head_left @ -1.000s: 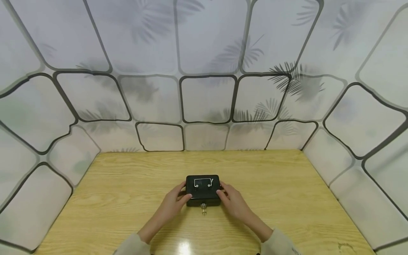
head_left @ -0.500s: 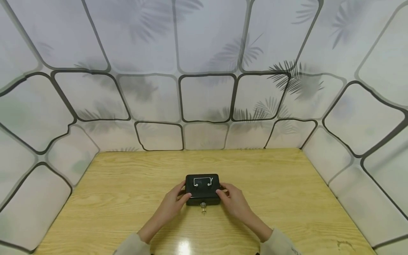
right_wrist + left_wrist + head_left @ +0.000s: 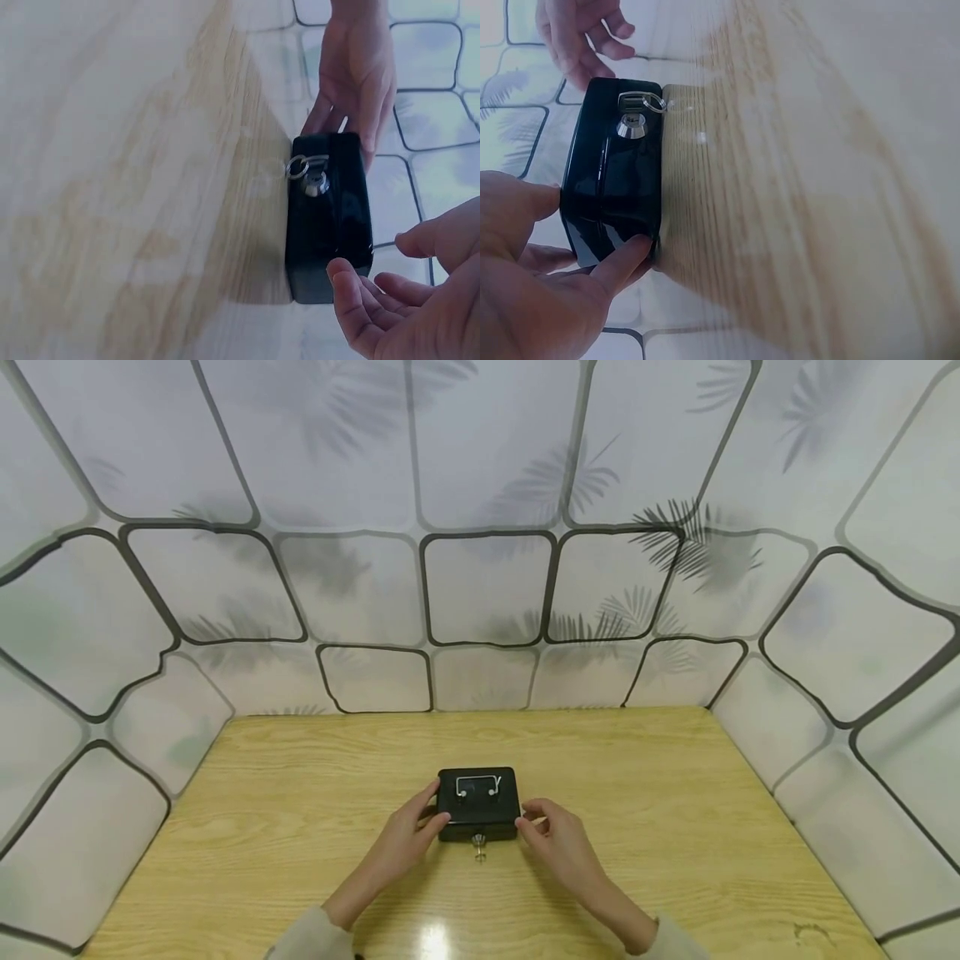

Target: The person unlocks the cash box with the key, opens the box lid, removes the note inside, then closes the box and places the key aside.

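Where it gripped, right hand (image 3: pixel 558 842) off box (image 3: pixel 478 804).

No text, label, brand or number can be read on the black cash box (image 3: pixel 477 804) or elsewhere.

My two bare hands, the left hand (image 3: pixel 405 841) and the right hand (image 3: pixel 558 843), wore no rings or gloves. Pale beige long fabric sleeves (image 3: pixel 303 939) covered both forearms to the wrists.

We count: one black cash box (image 3: pixel 478 802); one key (image 3: pixel 479 849) in its lock, one ring on key; one wire handle (image 3: pixel 477 785) on lid; two hands, left hand (image 3: pixel 405 839), right hand (image 3: pixel 562 847); one wooden surface (image 3: pixel 675 827).
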Demonstrator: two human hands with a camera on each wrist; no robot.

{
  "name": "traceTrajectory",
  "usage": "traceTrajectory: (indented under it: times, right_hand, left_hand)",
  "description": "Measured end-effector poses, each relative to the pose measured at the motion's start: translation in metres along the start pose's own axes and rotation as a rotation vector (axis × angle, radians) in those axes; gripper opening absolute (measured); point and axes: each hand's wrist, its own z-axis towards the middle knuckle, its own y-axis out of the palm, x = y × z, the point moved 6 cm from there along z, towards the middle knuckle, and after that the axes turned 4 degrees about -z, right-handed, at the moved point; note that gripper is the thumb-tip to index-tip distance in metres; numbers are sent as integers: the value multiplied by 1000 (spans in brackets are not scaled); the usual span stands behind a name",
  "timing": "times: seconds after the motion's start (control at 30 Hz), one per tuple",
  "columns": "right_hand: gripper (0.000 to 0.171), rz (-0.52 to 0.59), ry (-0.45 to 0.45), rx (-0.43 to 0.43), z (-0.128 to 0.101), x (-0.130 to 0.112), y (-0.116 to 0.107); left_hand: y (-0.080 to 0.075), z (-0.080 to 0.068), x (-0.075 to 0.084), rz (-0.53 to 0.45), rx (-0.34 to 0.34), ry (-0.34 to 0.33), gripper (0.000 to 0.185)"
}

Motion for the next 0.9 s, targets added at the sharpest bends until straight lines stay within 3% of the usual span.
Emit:
traceTrajectory:
  times: [0.23, 0.43, 0.9]
  right_hand:
    - [17, 41, 4, -24, -9, -4, 5]
    - [15, 22, -24, -66, -15, -8, 19]
    - [13, -30, -77, -151, -15, -21, 52]
  left_hand:
    - [2, 1, -1, -12, -27, -11, 63]
    - [3, 0, 0, -13, -47, 24, 60]
    - [1, 1, -1, 11, -14, 21, 58]
